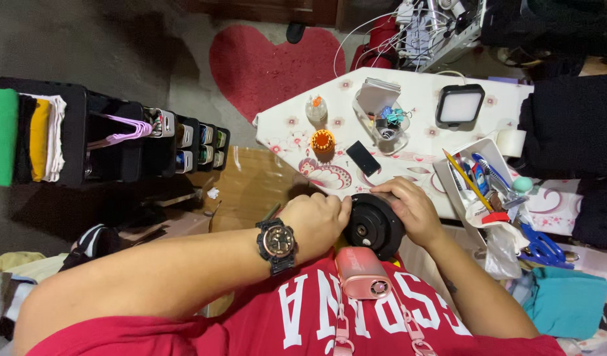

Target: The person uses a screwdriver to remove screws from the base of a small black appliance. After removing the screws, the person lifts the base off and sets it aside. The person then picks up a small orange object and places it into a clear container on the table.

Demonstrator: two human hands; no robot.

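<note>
On the far left stands a black rack [86, 135] with folded green, yellow and white cloths in it, and a purple hanger [122, 130] pokes out of its side. The left hand [314, 224], which wears a dark watch [275, 244] on the wrist, is closed around the left side of a round black part [372, 226]. This round part sits between both hands, just off the near edge of the desk [422, 105] and close to the person's chest, with its flat round face turned up toward the camera. The right hand [410, 209] curls its fingers over the top and right side of the round part, so both hands are equally close and both hold it. A small pink box-shaped gadget [363, 271] hangs on the red shirt just below. On the desk, past the hands, lie an orange ridged cap [322, 140], a small flat black rectangle [363, 158], and a clear bowl of clips [386, 125]. Farther right sits a square white light panel [460, 105], then a white tray [491, 153] with pens and a yellow pencil.
</note>
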